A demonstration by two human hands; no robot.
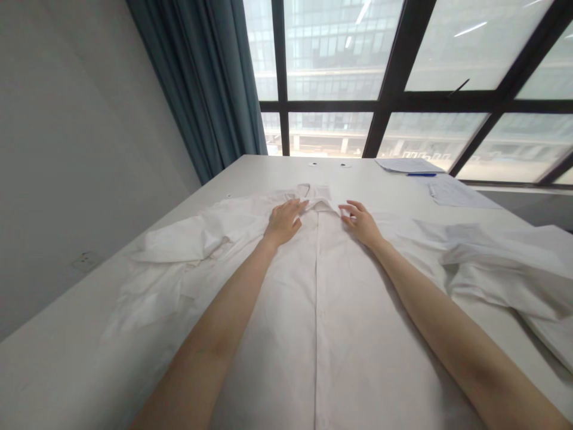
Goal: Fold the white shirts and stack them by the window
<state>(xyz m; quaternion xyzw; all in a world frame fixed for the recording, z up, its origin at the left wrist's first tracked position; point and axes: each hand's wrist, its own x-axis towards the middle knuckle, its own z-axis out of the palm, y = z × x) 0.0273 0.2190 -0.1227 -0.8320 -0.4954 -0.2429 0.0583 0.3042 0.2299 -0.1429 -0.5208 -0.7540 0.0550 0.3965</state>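
1. On the white tabletop (pixel 250 170) a white shirt (pixel 340 298) lies spread front-up, its button placket running straight toward the viewer, so the whole front is open to both hands at once.
2. At the far end of the shirt, the collar (pixel 313 194) sits between the two hands. The left hand (pixel 283 221) lies flat on the cloth just left of it, fingers together and stretched toward the collar; its grip is unclosed and holds nothing, and the palm seems to press the fabric smooth.
3. Just right of the collar, the right hand (pixel 362 224) rests on the shoulder area with fingers slightly curled and spread. It too clamps on nothing; the fingertips only touch the cloth.
4. Both sleeves trail outward: the left sleeve (pixel 179 245) is bunched and folded over itself, while the right sleeve (pixel 492 257) stretches wrinkled toward the table's edge.
5. Well apart, near the window (pixel 340 54), lie sheets of paper (pixel 409 164) and a blue pen (pixel 421 174). A blue-grey curtain (pixel 210 89) hangs at the left.
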